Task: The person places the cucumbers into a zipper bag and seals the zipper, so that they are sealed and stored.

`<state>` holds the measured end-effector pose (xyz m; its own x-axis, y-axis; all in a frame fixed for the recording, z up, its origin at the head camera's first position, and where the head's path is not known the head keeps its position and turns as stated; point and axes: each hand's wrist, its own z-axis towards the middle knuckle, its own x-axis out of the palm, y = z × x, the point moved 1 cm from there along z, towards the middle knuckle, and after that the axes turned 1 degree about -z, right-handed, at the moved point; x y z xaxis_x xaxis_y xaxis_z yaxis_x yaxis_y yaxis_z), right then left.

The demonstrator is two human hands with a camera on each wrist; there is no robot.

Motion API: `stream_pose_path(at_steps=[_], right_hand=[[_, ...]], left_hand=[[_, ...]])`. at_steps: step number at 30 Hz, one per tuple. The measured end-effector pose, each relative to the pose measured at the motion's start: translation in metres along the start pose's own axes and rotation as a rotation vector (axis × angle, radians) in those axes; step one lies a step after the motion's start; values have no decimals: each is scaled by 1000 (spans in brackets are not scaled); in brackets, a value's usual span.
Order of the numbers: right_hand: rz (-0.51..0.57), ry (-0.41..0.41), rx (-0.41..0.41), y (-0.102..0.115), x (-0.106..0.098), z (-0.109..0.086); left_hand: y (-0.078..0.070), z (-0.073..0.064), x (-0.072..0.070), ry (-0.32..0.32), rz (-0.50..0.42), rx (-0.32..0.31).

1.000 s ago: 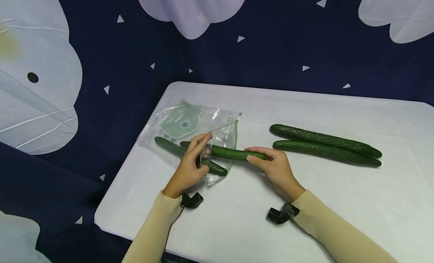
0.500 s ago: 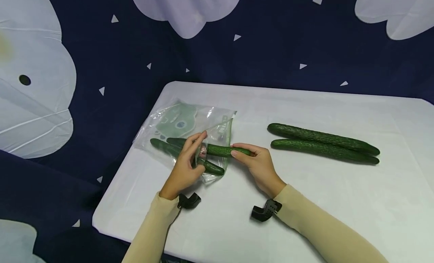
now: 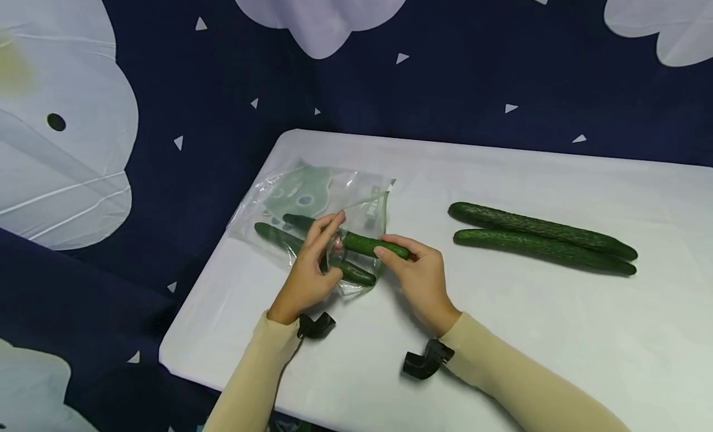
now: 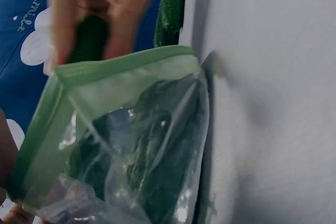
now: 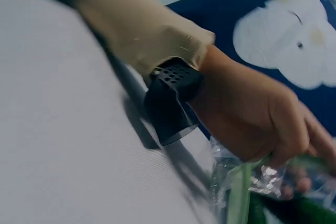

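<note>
A clear zip bag (image 3: 356,178) with a green rim (image 4: 128,60) and a pale green print lies at the table's left. My left hand (image 3: 309,274) holds the near side of its mouth. One cucumber (image 3: 273,235) lies inside, its near end showing past my left fingers. With thumb and fingers, my right hand (image 3: 423,283) grips the end of another cucumber (image 3: 364,244), most of whose length is within the bag. My left hand partly covers both cucumbers. In the right wrist view the right hand (image 5: 257,114) is at the bag's mouth; its fingertips are partly hidden.
Two more cucumbers, an upper one (image 3: 540,226) and a lower one (image 3: 540,251), lie side by side on the white table (image 3: 501,358) to the right. A dark blue patterned cloth (image 3: 445,91) hangs behind the table.
My right hand has moved left, sliding its cucumber deeper into the bag. My left hand stays at the bag's mouth. The two cucumbers on the right have not moved on the table.
</note>
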<state>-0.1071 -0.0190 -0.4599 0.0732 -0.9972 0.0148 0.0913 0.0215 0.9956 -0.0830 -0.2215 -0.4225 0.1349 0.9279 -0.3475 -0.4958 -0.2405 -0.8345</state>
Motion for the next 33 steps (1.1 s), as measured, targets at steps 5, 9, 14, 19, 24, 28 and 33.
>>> stream_pose_path(at_steps=[5,9,14,19,24,28,33], right_hand=[[123,58,117,-14,9,9],[145,83,126,-21,12,13],[160,82,142,-25,17,20],[174,89,122,-22,28,24],[152,111,113,-23,35,25],[27,127,93,-23,35,25],[-136,150,84,-25,36,28]], left_hand=[[1,-2,4,13,29,10],[2,-3,5,9,41,-12],[4,-1,4,5,37,-25],[5,1,3,4,34,-29],[5,1,2,5,29,-40],[4,1,2,7,23,-46],[4,1,0,4,52,-50]])
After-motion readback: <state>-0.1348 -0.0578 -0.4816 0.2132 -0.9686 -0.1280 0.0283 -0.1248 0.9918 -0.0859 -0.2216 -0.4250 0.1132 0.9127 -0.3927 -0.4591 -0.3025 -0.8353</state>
